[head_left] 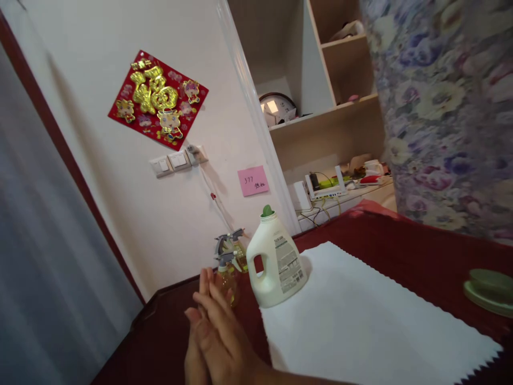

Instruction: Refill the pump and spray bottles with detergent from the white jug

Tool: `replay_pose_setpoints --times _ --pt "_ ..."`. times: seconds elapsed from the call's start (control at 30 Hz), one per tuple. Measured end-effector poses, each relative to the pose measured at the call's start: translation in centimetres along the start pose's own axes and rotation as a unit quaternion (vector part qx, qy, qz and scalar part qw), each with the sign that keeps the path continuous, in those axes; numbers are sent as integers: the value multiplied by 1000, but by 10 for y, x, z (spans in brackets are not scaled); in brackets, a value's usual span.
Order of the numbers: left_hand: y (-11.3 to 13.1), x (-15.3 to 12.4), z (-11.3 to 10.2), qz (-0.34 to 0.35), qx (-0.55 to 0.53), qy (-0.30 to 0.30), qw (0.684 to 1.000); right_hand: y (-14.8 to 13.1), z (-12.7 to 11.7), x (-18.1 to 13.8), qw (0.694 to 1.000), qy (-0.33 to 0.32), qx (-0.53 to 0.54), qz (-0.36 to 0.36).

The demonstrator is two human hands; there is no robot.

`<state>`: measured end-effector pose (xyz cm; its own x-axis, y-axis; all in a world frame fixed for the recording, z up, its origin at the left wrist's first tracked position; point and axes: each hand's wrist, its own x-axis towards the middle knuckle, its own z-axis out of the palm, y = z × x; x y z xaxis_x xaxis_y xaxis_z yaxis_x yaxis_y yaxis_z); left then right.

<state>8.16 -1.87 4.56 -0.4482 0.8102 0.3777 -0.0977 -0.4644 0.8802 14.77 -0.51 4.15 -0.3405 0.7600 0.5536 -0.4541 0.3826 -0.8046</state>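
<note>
My left hand (194, 347) and my right hand (226, 342) are pressed palm to palm, fingers stretched out and pointing upward. Nothing shows between them, though the palms are hidden. The right hand covers most of the left. Just beyond the fingertips stand two spray bottles (227, 280) with grey trigger heads and yellowish liquid. To the right, a white detergent jug (276, 262) stands upright, its green spout (266, 210) exposed at the neck. It rests at the corner of a white cloth (372, 321) with zigzag edges. Neither hand touches the jug.
A green, translucent round object (489, 291) lies at the right on the dark red table (160, 342). Behind are a wall with a pink note (253, 181), a shelf unit holding a router (326, 186) and a clock (277, 108), and a floral curtain (436, 117).
</note>
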Motion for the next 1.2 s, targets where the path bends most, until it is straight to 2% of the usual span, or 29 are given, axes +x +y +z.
replay_pose_setpoints --times 0.03,0.17,0.4,0.5,0.6,0.67,0.73,0.77,0.87,1.0,1.1,1.2 --pt "4 4 6 1 -10 14 1000 -13 -8 6 998 -54 -7 21" --pt "23 18 34 6 -33 34 999 -50 -41 35 997 -49 -22 -55" --pt "46 46 81 59 -61 -8 996 -67 -88 80 980 -84 -32 -179" --pt "50 76 102 123 -58 -20 991 -81 -108 109 970 -92 -32 -222" --pt "53 121 120 198 -13 -24 980 -92 -129 148 968 -44 -21 -245" --pt "53 156 127 191 29 -32 981 -92 -148 179 973 4 -21 -231" --pt "47 191 131 152 74 -29 985 -84 -169 210 977 69 -84 -181" --pt "43 208 132 129 98 -28 986 -78 -180 225 972 98 -144 -156" --pt "22 253 133 59 168 -33 984 -49 -213 264 961 134 -214 -115" --pt "-9 291 138 -29 273 -50 960 -5 -242 299 947 123 -296 -30" --pt "-23 308 142 -69 352 -59 932 18 -251 316 934 90 -344 39" --pt "-29 320 142 -84 415 -63 904 31 -253 328 918 50 -386 80"
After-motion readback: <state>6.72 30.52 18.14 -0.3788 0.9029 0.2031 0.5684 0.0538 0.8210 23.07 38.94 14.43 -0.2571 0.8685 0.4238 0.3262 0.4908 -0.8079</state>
